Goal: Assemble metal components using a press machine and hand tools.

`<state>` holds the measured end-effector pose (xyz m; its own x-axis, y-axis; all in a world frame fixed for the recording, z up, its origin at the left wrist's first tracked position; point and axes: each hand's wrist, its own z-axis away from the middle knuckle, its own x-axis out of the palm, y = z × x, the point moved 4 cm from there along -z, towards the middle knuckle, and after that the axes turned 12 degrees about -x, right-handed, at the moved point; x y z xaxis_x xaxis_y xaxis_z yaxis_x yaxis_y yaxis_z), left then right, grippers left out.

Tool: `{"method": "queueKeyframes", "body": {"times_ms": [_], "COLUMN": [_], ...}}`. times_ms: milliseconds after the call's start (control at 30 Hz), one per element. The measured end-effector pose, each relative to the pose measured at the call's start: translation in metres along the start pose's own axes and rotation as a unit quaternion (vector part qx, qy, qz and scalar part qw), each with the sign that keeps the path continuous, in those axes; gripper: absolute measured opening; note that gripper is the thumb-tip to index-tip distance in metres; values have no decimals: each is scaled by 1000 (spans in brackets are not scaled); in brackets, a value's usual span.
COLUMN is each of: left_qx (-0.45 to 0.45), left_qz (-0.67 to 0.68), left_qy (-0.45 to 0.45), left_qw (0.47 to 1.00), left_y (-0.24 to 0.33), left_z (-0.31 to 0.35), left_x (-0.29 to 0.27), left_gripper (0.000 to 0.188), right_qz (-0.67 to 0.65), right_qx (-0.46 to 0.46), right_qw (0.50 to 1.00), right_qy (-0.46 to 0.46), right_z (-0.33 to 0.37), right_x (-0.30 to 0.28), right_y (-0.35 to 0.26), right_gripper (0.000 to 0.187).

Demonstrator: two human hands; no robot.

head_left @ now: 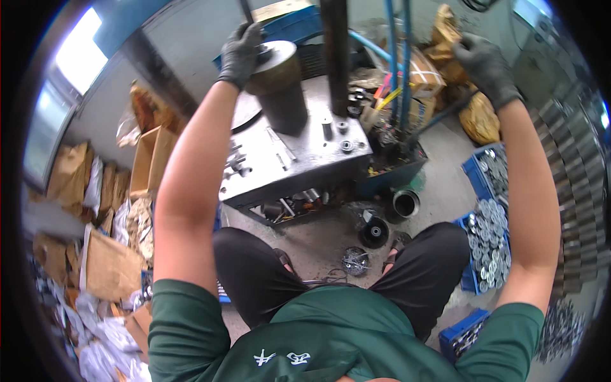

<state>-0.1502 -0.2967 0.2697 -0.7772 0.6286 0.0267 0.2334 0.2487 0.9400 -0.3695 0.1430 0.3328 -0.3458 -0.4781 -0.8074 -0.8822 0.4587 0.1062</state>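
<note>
A seated person's lap is seen from above, clothed in a green shirt and dark trousers. Both arms are stretched forward, well apart, and both hands are covered by grey gloves.

The left hand is raised to the top of a thick steel cylinder, which is stood upright toward the back of a metal work table. Its fingers are curled beside a small dark part on the cylinder's top, just below a dark upright rod; whether either is grasped cannot be told.

The right hand is held up at the far right, its fingers bent inward. A dark slanting bar is seen near its wrist; whether anything is gripped cannot be told.

On the table, 2 slim metal rods are laid in front of the cylinder, short pins are grouped at the left edge, and a flanged ring is placed near the right corner. A dark column is set just right of the cylinder.

On the right, a blue crate is heaped with metal discs. On the left, brown paper packaging is piled.
</note>
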Motion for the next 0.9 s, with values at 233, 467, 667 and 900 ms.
{"method": "queueKeyframes", "body": {"times_ms": [233,467,667,900], "left_qx": [-44,314,-171,-545], "left_qz": [-9,-121,185,284], "left_qy": [-53,-27,-117,-10], "left_qw": [998,941,961,789], "left_y": [12,12,-85,-147], "left_z": [31,170,292,328], "left_x": [-15,33,60,77], "left_gripper": [22,25,49,33], "right_qz": [-5,33,-14,-64], "right_qx": [123,111,17,-138], "right_qw": [992,993,995,985], "right_qy": [-26,7,100,81], "right_z": [2,30,88,186], "right_x": [-21,-18,-41,-56], "right_y": [-39,-14,-75,-178], "right_gripper": [35,35,22,20]}}
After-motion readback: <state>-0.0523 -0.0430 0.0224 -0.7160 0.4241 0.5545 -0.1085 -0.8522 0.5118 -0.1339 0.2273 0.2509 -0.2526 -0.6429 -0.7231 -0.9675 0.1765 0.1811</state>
